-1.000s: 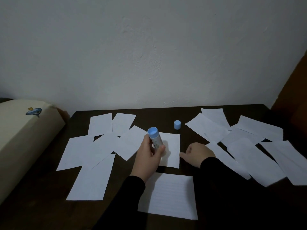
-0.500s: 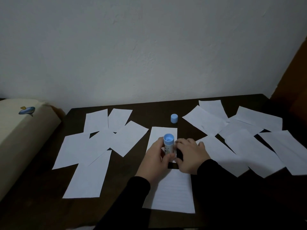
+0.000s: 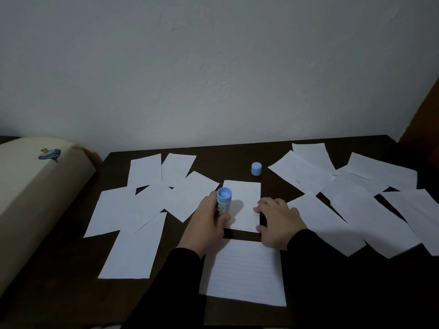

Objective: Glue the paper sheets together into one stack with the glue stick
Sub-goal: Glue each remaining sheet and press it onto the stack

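Observation:
My left hand [image 3: 206,222] grips a blue glue stick [image 3: 223,202], its blue end up, at the left edge of a small white sheet [image 3: 244,195] in the middle of the dark table [image 3: 228,157]. My right hand [image 3: 278,219] lies flat on that sheet's right lower corner, fingers spread. The glue stick's blue cap [image 3: 256,169] stands alone behind the sheet. A lined sheet [image 3: 244,274] lies nearest me. Several loose white sheets [image 3: 147,205] overlap on the left and several more sheets [image 3: 351,191] on the right.
A cream cushioned object [image 3: 31,186] with a small blue figure on it borders the table's left side. A white wall rises right behind the table. Brown wood [image 3: 425,115] shows at the far right.
The glue stick in my left hand went from raised above the sheet to its left edge. My right hand moved from beside the sheet onto its right corner.

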